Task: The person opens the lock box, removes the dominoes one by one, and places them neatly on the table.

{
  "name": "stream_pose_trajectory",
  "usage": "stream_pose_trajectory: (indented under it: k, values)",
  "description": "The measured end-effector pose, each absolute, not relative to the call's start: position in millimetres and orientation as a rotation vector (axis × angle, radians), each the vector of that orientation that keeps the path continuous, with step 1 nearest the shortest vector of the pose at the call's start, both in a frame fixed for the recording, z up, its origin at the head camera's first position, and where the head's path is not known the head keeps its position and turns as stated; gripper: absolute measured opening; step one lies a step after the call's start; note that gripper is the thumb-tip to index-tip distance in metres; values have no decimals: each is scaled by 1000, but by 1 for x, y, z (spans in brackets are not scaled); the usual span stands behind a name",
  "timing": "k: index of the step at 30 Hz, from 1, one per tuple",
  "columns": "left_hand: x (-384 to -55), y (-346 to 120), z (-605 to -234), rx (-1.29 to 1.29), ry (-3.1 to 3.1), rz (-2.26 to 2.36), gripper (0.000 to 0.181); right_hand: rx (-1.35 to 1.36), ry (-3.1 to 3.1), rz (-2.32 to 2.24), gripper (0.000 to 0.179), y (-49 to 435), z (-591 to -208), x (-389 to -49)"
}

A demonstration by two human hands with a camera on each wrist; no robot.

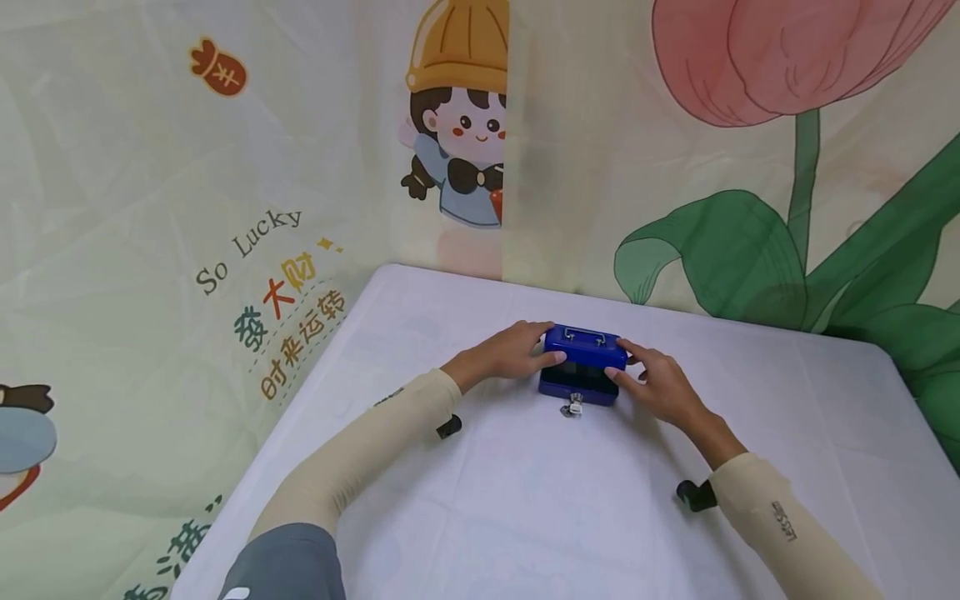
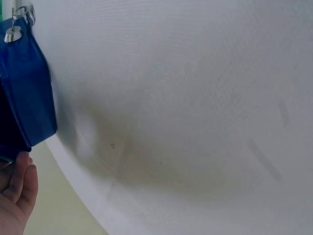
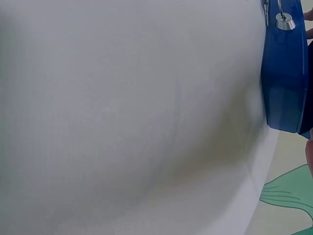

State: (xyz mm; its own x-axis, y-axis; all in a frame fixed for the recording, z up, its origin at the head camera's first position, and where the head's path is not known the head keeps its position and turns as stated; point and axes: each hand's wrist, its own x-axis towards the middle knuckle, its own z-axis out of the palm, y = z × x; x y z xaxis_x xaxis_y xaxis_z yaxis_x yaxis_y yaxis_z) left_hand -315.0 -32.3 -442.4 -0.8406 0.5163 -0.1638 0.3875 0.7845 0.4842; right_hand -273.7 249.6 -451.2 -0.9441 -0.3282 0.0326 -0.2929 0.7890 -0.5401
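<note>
A small blue metal cash box point(image 1: 577, 393) sits on the table, its lid point(image 1: 587, 350) partly raised and the dark inside showing. A silver wire handle point(image 1: 585, 335) lies on top of the lid. Keys point(image 1: 573, 408) hang from the silver lock point(image 3: 285, 21) on the front. At the lid's left end, my left hand point(image 1: 517, 350) holds it, thumb along the front edge. My right hand point(image 1: 665, 385) holds the other end between thumb and fingers. In the left wrist view only a few fingers point(image 2: 22, 183) show, below the box corner.
White cloth covers the table point(image 1: 525, 492), whose far edge meets a printed curtain point(image 1: 570, 208). A dark wrist device point(image 1: 450, 427) hangs under the left sleeve, and another dark wrist device point(image 1: 696, 496) under the right one.
</note>
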Motion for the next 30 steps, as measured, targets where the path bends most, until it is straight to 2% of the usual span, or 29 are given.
stream_pose_trajectory:
  k: [30]
  values:
    - [-315,-41,-446,731,2663,688,82,-550,2931,-821,59,251,-439,-277]
